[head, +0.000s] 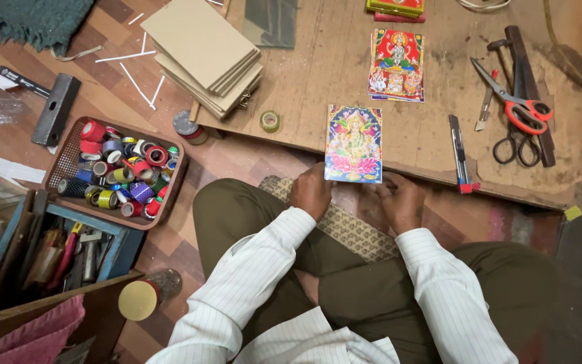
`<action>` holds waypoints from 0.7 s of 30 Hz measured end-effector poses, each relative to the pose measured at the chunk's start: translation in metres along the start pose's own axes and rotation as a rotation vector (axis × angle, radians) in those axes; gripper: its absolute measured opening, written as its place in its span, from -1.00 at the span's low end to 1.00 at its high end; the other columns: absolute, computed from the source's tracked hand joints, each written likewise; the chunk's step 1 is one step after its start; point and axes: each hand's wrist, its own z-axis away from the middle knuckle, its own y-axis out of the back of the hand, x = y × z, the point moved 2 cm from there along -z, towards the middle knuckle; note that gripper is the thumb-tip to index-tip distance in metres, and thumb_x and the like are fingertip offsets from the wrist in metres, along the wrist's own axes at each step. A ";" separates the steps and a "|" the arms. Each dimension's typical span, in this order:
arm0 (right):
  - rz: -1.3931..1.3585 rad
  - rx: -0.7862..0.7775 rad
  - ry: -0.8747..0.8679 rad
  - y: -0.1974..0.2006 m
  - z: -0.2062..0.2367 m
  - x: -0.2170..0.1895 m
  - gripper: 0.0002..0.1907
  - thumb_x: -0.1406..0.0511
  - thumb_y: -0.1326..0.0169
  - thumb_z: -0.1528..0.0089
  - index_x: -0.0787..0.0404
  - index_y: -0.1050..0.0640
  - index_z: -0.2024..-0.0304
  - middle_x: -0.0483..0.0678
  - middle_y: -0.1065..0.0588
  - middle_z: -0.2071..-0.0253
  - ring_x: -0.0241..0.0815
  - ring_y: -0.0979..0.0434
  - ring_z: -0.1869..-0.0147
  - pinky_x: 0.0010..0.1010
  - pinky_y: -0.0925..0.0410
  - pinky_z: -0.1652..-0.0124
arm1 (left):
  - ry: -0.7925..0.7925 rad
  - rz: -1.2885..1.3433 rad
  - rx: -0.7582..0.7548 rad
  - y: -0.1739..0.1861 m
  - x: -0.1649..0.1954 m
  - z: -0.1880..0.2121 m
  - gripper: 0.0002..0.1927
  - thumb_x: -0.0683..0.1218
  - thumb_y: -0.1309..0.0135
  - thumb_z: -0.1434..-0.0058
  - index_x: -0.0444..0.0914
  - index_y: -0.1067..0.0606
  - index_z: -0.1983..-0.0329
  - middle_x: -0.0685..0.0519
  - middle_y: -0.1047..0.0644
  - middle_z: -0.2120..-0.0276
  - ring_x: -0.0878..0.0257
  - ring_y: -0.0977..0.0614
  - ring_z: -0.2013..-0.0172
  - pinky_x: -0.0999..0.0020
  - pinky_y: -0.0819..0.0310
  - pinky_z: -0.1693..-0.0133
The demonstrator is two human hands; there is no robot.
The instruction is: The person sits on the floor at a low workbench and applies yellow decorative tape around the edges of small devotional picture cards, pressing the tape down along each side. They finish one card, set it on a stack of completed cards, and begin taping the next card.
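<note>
Head view: left hand (311,191) and right hand (402,201) grasp near edge of glossy deity picture card (353,143) at near rim of worn wooden board (318,74); card's long axis runs far from fingers, hands equally close; red-handled scissors (516,108) far right; basket of tape rolls (114,172) left.

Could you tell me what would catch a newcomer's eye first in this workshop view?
Probably the bright colourful picture card at the near edge of the wooden board, with the left hand and right hand at its bottom edge. Next, the basket of shiny tape rolls on the floor to the left, and the red-handled scissors at the right.
</note>
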 end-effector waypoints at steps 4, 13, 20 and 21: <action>0.002 0.053 0.085 0.002 -0.002 -0.004 -0.72 0.35 -0.32 -0.13 0.21 -0.68 0.09 0.09 -0.65 0.27 -0.11 -0.69 0.25 -0.33 -0.47 0.20 | -0.024 0.026 0.025 -0.002 0.000 -0.001 -0.81 -0.14 -0.18 -0.18 -0.25 -0.51 0.15 -0.26 -0.61 0.25 -0.28 -0.61 0.19 -0.15 -0.46 0.16; -0.070 0.020 -0.025 0.000 -0.014 -0.003 -0.70 0.40 -0.31 -0.13 0.24 -0.68 0.06 0.06 -0.65 0.33 -0.18 -0.64 0.33 -0.36 -0.47 0.27 | -0.083 0.076 0.079 -0.008 -0.003 -0.007 -0.75 -0.18 -0.13 -0.22 -0.26 -0.51 0.03 -0.27 -0.61 0.22 -0.27 -0.62 0.17 -0.11 -0.49 0.12; -0.259 -0.031 -0.108 0.001 -0.015 0.012 -0.62 0.46 -0.26 -0.13 0.32 -0.61 -0.02 0.00 -0.62 0.26 -0.28 -0.63 0.28 -0.44 -0.50 0.26 | -0.059 0.006 0.363 0.035 -0.006 -0.017 -0.46 -0.16 -0.25 -0.11 -0.29 -0.38 -0.16 -0.28 -0.43 -0.07 -0.26 -0.54 0.00 -0.03 -0.46 0.05; -0.297 -0.027 -0.150 0.002 -0.013 0.015 -0.61 0.46 -0.24 -0.14 0.32 -0.60 -0.05 0.00 -0.61 0.25 -0.28 -0.62 0.29 -0.44 -0.51 0.28 | 0.010 -0.008 0.397 0.046 -0.011 -0.024 -0.47 -0.18 -0.23 -0.13 -0.26 -0.39 -0.18 -0.27 -0.39 -0.12 -0.25 -0.54 -0.01 -0.02 -0.46 0.04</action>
